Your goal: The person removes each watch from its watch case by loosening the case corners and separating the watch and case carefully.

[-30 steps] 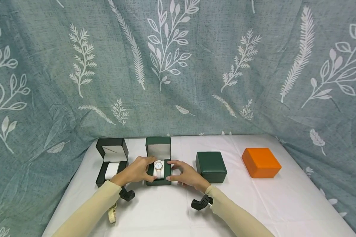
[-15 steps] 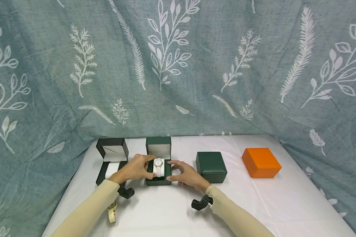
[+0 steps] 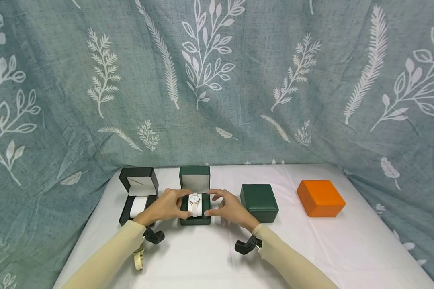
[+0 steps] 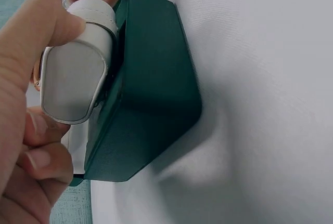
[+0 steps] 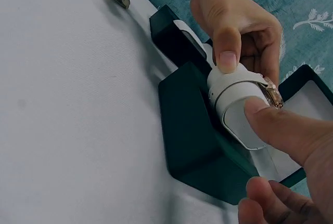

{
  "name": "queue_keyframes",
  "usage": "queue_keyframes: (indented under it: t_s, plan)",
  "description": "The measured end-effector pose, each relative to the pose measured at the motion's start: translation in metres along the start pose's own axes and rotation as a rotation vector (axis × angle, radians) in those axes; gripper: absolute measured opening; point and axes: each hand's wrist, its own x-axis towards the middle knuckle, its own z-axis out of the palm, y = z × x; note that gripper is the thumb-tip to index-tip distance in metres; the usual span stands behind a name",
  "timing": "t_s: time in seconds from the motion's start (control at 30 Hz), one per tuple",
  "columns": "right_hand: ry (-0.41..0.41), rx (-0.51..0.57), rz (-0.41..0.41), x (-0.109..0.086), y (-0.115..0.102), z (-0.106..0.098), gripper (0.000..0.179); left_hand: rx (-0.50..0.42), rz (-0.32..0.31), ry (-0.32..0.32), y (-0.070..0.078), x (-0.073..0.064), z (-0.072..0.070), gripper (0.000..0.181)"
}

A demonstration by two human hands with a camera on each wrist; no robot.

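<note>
In the head view, a white watch cushion (image 3: 199, 208) carries a white-strapped wristwatch (image 3: 194, 199) at the open green watch box (image 3: 196, 221). My left hand (image 3: 168, 205) pinches the cushion's left end between thumb and fingers. From the other side my right hand (image 3: 230, 208) holds its right end, the thumb against the end face in the right wrist view. Both wrist views show the cushion (image 4: 75, 81) standing partly above the rim of the box (image 4: 151, 68), tilted. The watch's rose-gold case (image 5: 274, 96) faces away from the wrist cameras.
Left of my hands stands an open black watch box (image 3: 139, 176) with a white cushion (image 3: 138, 206). A cream-strapped watch (image 3: 138, 260) lies near my left forearm. On the right are a closed green box (image 3: 259, 202) and a closed orange box (image 3: 320, 197) on the white tablecloth (image 3: 282, 253).
The cushion with the watch has shifted upward slightly within the green box. My right hand has moved in closer, its fingers coming up to the cushion. The other boxes stay in place.
</note>
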Motion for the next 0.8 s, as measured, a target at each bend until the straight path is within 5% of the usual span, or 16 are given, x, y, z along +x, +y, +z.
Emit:
queue_keyframes:
  t_s: [0.43,0.8]
  plan:
    - [-0.102,0.058,-0.009,0.004,-0.012,0.006,0.096,-0.047,-0.015,0.018,0.009,-0.001,-0.003,0.065]
    - [-0.121,0.092,-0.044,0.002,-0.012,0.02,0.091,-0.072,0.002,0.047,0.013,-0.003,0.0,0.064]
